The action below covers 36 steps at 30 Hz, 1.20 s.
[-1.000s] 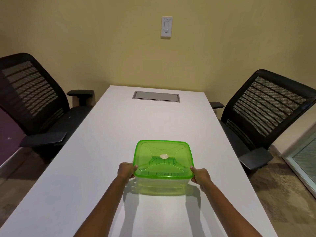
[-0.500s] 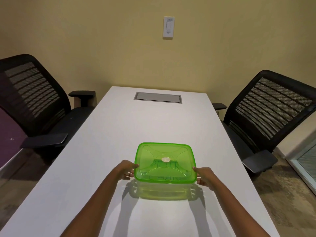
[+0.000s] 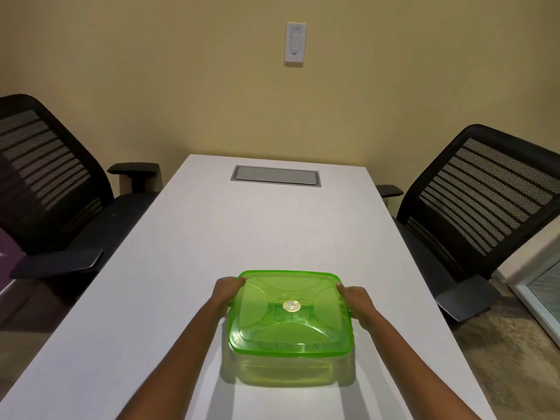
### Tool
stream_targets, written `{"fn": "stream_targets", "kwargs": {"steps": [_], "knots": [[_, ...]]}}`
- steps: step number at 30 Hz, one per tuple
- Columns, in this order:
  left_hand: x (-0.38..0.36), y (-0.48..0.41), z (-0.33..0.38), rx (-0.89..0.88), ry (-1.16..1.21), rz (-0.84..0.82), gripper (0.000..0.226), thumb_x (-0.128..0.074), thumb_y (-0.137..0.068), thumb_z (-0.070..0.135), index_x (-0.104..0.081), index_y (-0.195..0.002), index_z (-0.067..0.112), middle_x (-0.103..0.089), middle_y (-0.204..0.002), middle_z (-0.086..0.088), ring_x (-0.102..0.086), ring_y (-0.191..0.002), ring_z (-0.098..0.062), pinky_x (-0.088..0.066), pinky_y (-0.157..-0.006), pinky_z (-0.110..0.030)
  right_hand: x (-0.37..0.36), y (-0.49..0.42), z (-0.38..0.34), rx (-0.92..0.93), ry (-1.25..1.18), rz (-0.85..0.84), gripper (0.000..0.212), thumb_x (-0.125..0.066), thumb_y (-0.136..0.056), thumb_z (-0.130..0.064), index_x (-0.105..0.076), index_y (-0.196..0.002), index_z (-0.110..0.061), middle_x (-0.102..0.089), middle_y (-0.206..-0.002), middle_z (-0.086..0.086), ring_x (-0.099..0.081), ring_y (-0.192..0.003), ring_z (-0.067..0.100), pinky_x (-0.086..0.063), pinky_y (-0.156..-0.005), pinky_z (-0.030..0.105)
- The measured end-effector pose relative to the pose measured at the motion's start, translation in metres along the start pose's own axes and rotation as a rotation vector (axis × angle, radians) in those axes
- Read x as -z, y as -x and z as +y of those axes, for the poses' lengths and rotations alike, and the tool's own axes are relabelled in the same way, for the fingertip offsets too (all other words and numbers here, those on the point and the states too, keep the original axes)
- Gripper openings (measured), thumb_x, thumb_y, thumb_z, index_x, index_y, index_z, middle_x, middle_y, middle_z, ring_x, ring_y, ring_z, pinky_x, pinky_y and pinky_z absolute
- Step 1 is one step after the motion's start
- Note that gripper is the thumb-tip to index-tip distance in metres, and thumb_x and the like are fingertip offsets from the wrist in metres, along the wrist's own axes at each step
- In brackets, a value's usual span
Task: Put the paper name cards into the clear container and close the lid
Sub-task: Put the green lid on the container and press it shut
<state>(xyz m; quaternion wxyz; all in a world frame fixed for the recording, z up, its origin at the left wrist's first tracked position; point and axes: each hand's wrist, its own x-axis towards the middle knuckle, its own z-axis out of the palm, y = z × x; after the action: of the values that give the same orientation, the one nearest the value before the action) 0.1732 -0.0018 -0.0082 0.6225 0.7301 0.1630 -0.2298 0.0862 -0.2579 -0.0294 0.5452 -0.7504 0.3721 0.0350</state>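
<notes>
A clear container with a translucent green lid stands on the white table, near its front edge. The lid lies flat across the container's top. Handwritten letters of paper name cards show faintly through the lid. My left hand presses on the lid's left edge near the far corner. My right hand presses on the right edge, opposite the left one. Both thumbs rest on the rim.
A black mesh office chair stands left of the table and another chair stands to the right. A grey cable hatch is set into the table's far end. A wall switch hangs above.
Both hands have slid from the lid's near corners along its sides towards the far corners. The view has moved closer to the container.
</notes>
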Motion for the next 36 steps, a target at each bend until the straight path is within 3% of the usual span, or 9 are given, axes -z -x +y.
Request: {"fn": "stream_targets", "kwargs": {"steps": [5,7,9,11,16,22,27,32,36], "knots": [[-0.003,-0.017,0.003,0.009,0.079,0.042,0.033,-0.063,-0.088,0.009,-0.05,-0.058,0.009,-0.049,-0.065,-0.004,-0.043,-0.058,-0.014,-0.037,-0.059,-0.026,-0.003,-0.011,-0.003,0.002,0.023,0.019,0.051,-0.049,-0.094,-0.038,-0.037,-0.05,-0.016,-0.038,-0.056,0.005,-0.039,-0.065,0.02,-0.032,-0.071,0.031],[-0.003,-0.022,0.002,0.019,0.07,0.067,0.027,-0.064,-0.087,0.006,-0.055,-0.061,0.003,-0.052,-0.066,-0.008,-0.046,-0.061,-0.017,-0.04,-0.071,-0.03,-0.005,-0.014,-0.006,0.011,0.039,0.014,0.052,-0.049,-0.094,-0.038,-0.035,-0.049,-0.016,-0.036,-0.055,0.004,-0.037,-0.063,0.02,-0.031,-0.07,0.032],[-0.004,-0.026,0.001,0.014,0.069,0.114,0.016,-0.065,-0.085,0.004,-0.065,-0.084,-0.012,-0.061,-0.083,-0.018,-0.056,-0.08,-0.023,-0.04,-0.08,-0.034,-0.005,-0.018,-0.007,0.024,0.05,0.018,0.053,-0.05,-0.094,-0.036,-0.032,-0.048,-0.017,-0.034,-0.054,0.004,-0.034,-0.058,0.018,-0.029,-0.068,0.031],[-0.006,-0.028,-0.001,0.032,0.102,0.134,0.034,-0.066,-0.084,0.003,-0.06,-0.109,-0.018,-0.064,-0.108,-0.029,-0.06,-0.102,-0.029,-0.045,-0.088,-0.038,-0.005,-0.021,-0.007,0.031,0.058,0.029,0.053,-0.052,-0.094,-0.034,-0.031,-0.048,-0.017,-0.033,-0.054,0.003,-0.031,-0.053,0.017,-0.026,-0.06,0.029],[-0.007,-0.024,0.004,0.036,0.11,0.087,0.038,-0.062,-0.086,0.0,-0.054,-0.117,-0.021,-0.057,-0.126,-0.033,-0.054,-0.099,-0.024,-0.042,-0.082,-0.034,-0.005,-0.023,-0.008,0.017,0.055,0.028,0.053,-0.053,-0.094,-0.031,-0.031,-0.047,-0.017,-0.031,-0.053,0.003,-0.029,-0.052,0.016,-0.021,-0.053,0.028],[-0.007,-0.016,0.009,0.098,0.118,0.03,0.015,-0.057,-0.091,0.003,-0.062,-0.1,-0.008,-0.06,-0.063,-0.007,-0.047,-0.062,-0.019,-0.035,-0.052,-0.025,-0.004,-0.024,-0.016,-0.095,-0.001,0.025,0.045,-0.057,-0.092,-0.029,-0.037,-0.055,-0.011,-0.039,-0.062,0.005,-0.038,-0.06,0.018,-0.032,-0.061,0.03],[-0.006,-0.014,0.01,0.078,0.087,0.028,0.039,-0.057,-0.091,0.003,-0.052,-0.123,-0.017,-0.059,-0.124,-0.028,-0.049,-0.085,-0.022,-0.035,-0.052,-0.024,-0.005,-0.026,-0.021,-0.143,-0.033,0.041,0.041,-0.056,-0.092,-0.026,-0.038,-0.059,-0.01,-0.041,-0.064,0.004,-0.041,-0.06,0.017,-0.035,-0.068,0.032],[-0.007,-0.013,0.011,0.081,0.085,0.01,0.04,-0.057,-0.09,0.003,-0.051,-0.124,-0.018,-0.06,-0.091,-0.013,-0.048,-0.086,-0.022,-0.034,-0.052,-0.024,-0.009,-0.028,-0.018,-0.163,0.041,0.079,0.047,-0.051,-0.095,-0.021,-0.035,-0.053,-0.008,-0.038,-0.06,0.005,-0.041,-0.085,0.024,-0.03,-0.075,0.03],[-0.008,-0.018,0.008,0.041,0.07,0.046,0.038,-0.058,-0.089,0.0,-0.052,-0.12,-0.021,-0.054,-0.129,-0.035,-0.052,-0.082,-0.024,-0.045,-0.048,-0.021,-0.009,-0.028,-0.019,-0.172,0.048,0.043,0.043,-0.05,-0.095,-0.02,-0.038,-0.055,-0.012,-0.041,-0.063,0.002,-0.044,-0.088,0.022,-0.036,-0.078,0.03]]}}
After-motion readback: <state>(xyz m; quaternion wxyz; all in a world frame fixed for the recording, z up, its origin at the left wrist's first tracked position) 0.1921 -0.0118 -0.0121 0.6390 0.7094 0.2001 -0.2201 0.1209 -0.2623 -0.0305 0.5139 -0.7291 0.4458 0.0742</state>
